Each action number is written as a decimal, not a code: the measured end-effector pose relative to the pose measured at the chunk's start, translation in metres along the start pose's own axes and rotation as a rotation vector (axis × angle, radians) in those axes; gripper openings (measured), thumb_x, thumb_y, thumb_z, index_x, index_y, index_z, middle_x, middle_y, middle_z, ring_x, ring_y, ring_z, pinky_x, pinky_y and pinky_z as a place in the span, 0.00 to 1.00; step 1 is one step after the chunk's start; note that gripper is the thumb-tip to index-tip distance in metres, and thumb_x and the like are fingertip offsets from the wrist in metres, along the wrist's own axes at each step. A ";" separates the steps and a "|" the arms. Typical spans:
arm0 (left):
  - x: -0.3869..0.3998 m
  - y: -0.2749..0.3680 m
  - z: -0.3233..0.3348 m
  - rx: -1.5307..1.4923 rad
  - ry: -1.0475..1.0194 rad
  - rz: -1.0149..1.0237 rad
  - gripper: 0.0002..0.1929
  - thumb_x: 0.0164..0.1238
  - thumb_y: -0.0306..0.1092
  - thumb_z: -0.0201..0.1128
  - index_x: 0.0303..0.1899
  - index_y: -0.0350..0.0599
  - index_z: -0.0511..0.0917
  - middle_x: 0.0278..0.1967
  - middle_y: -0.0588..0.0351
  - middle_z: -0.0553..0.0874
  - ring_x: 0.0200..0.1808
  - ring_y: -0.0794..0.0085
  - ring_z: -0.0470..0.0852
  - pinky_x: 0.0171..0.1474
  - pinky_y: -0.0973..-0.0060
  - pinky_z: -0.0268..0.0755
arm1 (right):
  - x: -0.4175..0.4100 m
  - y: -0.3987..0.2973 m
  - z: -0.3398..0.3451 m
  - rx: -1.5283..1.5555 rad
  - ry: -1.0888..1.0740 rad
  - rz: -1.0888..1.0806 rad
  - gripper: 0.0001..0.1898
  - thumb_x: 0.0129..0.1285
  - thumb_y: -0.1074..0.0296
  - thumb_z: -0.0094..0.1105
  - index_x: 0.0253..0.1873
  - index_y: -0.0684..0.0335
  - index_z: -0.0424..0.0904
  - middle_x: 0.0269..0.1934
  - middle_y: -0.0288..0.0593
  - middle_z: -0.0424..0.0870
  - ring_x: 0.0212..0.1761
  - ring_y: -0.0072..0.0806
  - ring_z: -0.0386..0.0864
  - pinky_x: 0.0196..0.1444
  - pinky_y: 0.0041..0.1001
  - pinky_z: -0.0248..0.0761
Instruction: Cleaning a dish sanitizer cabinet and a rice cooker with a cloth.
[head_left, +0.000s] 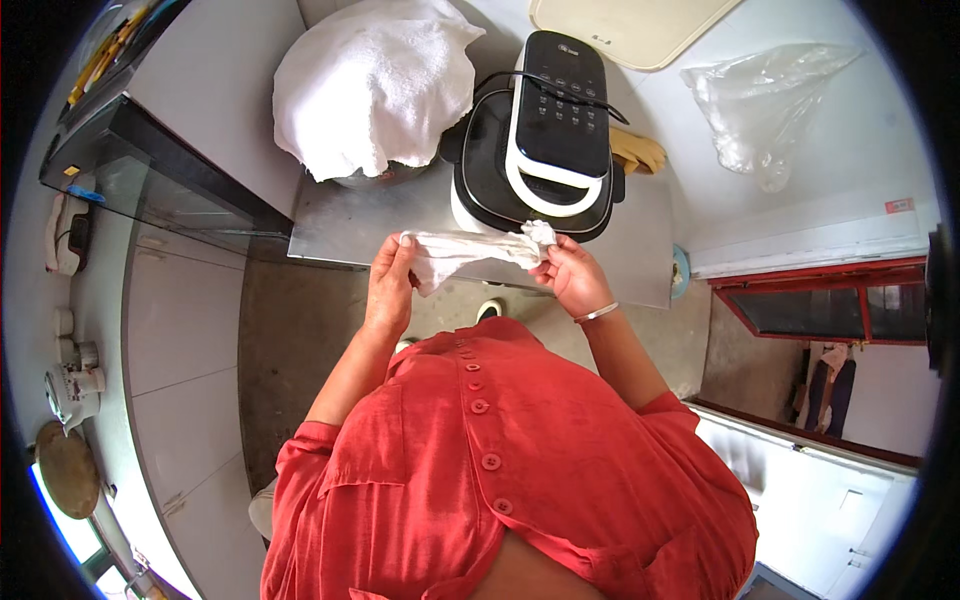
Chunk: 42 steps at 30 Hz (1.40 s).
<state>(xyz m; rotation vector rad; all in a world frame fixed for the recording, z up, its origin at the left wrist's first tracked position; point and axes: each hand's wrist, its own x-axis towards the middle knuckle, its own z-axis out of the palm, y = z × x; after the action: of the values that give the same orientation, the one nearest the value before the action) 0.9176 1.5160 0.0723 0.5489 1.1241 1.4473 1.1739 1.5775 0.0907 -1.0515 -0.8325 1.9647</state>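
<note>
A white cloth (465, 253) is stretched between my two hands, in front of the near edge of a metal table (352, 221). My left hand (391, 281) pinches its left end between thumb and fingers. The bunched right end is held by the fingers of my right hand (574, 276), which has a silver bangle at the wrist. Just beyond the cloth stands a black and white electric cooking appliance (487, 161) with a control panel and a white handle; a black cord lies across its top.
White fabric (375, 82) covers a rounded vessel at the back left. Yellowish gloves or cloth (637, 150) lie behind the appliance. A clear plastic bag (765, 105) hangs against the wall. Glass-fronted cabinetry (172, 180) borders the table's left side, and a blue basin (680, 271) is low at its right.
</note>
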 end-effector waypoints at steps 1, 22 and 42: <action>-0.002 0.000 -0.003 0.076 0.012 0.004 0.08 0.72 0.42 0.52 0.37 0.52 0.75 0.27 0.70 0.78 0.26 0.85 0.74 0.26 0.86 0.62 | 0.000 0.002 0.001 0.002 0.003 -0.002 0.13 0.67 0.68 0.46 0.55 0.62 0.71 0.43 0.40 0.81 0.36 0.27 0.79 0.38 0.24 0.70; 0.056 -0.007 0.046 1.170 -0.055 0.705 0.16 0.55 0.27 0.62 0.48 0.41 0.76 0.50 0.45 0.75 0.48 0.55 0.77 0.49 0.65 0.73 | -0.036 0.010 0.019 -1.156 -0.118 -0.566 0.08 0.61 0.69 0.54 0.44 0.60 0.80 0.32 0.46 0.82 0.29 0.38 0.79 0.32 0.31 0.71; 0.084 -0.062 -0.141 1.831 0.194 0.268 0.21 0.55 0.33 0.58 0.54 0.56 0.75 0.55 0.59 0.70 0.57 0.63 0.69 0.55 0.60 0.67 | -0.038 0.018 -0.008 -1.291 -0.156 -0.476 0.07 0.62 0.70 0.54 0.43 0.61 0.80 0.36 0.50 0.83 0.34 0.44 0.81 0.36 0.33 0.73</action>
<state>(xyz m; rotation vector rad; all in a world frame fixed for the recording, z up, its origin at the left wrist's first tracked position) 0.8101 1.5414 -0.0643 1.8258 2.4266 0.2343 1.1906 1.5380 0.0877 -1.1564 -2.3167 0.9699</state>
